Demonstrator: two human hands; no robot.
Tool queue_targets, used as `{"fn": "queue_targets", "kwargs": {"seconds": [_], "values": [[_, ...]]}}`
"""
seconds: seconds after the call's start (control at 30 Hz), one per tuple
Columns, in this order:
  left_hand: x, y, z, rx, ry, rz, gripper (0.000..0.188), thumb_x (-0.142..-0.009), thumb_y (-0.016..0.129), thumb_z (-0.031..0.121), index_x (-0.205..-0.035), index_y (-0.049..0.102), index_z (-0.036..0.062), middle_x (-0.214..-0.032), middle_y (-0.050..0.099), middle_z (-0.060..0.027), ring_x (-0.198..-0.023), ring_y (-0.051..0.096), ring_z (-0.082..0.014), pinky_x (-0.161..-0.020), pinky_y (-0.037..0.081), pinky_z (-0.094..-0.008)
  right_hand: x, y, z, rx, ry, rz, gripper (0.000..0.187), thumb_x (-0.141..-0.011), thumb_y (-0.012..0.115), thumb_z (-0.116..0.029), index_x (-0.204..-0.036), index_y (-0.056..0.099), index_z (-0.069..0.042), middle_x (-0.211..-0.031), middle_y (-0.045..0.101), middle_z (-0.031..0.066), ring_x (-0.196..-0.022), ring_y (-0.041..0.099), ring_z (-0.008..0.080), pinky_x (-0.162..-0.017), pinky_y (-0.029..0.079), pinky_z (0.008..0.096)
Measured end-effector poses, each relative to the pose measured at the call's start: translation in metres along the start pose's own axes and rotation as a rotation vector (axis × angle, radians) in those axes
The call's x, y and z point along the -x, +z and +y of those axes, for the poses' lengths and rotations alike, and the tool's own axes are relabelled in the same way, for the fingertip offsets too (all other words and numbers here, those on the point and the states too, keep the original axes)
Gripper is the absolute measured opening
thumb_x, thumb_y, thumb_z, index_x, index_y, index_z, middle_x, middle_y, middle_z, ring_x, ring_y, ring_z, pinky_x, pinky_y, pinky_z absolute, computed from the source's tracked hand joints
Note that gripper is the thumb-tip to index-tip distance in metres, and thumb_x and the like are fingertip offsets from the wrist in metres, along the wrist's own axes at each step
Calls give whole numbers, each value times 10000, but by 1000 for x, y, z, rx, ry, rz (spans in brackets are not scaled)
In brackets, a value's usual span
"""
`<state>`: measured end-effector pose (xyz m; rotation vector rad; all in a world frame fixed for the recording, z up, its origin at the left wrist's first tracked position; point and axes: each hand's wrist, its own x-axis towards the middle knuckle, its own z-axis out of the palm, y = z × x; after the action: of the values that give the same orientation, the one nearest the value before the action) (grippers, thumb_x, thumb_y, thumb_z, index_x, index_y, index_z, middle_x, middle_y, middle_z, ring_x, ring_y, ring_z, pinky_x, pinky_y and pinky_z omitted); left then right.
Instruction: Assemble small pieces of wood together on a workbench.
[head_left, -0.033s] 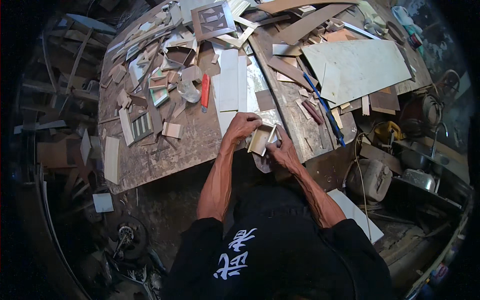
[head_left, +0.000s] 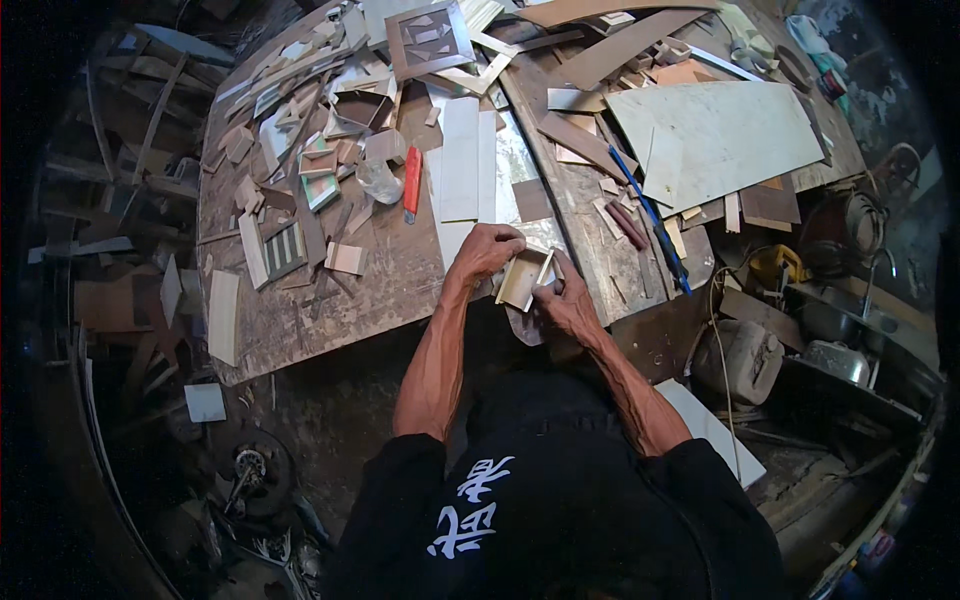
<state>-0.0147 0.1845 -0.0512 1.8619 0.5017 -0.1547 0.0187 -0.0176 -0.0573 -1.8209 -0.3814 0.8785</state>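
Observation:
At the table's front edge both my hands are closed on a small open-sided wooden box [head_left: 518, 284] with pale thin walls. My left hand [head_left: 488, 250] grips its upper left corner, the fingers bent over the edge. My right hand [head_left: 568, 300] pinches the right wall, thumb toward the inside. The box is tilted so that its hollow shows. Below it hangs something translucent [head_left: 526, 326], partly hidden, whose kind I cannot make out. Just beyond my left hand lie long white boards [head_left: 460, 160], and further left a red utility knife [head_left: 412, 185].
The worktable [head_left: 330, 325] carries many wood offcuts. Left of the knife stands a clear plastic container [head_left: 380, 180]. A large pale panel [head_left: 715, 135] lies at right, beside a long blue tool [head_left: 650, 215]. A grimy jerrycan [head_left: 742, 360] stands by a metal sink [head_left: 838, 360].

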Motion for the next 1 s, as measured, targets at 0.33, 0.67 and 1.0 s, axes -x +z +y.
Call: {"fn": "queue_targets", "kwargs": {"seconds": [0.33, 0.67, 1.0], "values": [[-2, -2, -7, 29, 46, 2, 292, -834, 683, 244, -984, 700, -7, -793, 657, -32, -701, 550, -110, -639, 466, -261, -4, 3, 3, -39, 23, 35, 787, -761, 652, -217, -1430, 293, -11, -837, 605, 142, -730, 573, 218, -684, 469, 350], [1, 0, -15, 23, 128, 49, 300, -848, 676, 255, -1019, 698, 9, -916, 680, -84, -784, 597, -152, -686, 492, -288, -2, 6, -1, -115, 19, 44, 779, -754, 655, -205, -1423, 308, -9, -845, 616, 150, -734, 587, 225, -690, 470, 350], [12, 17, -3, -247, 300, 215, 258, -879, 587, 184, -1008, 679, -20, -1038, 667, -204, -960, 644, -328, -832, 501, -368, -4, 6, -1, -17, 19, 88, 749, -751, 646, -181, -1416, 333, -35, -739, 578, 97, -669, 546, 186, -626, 449, 327]]}}
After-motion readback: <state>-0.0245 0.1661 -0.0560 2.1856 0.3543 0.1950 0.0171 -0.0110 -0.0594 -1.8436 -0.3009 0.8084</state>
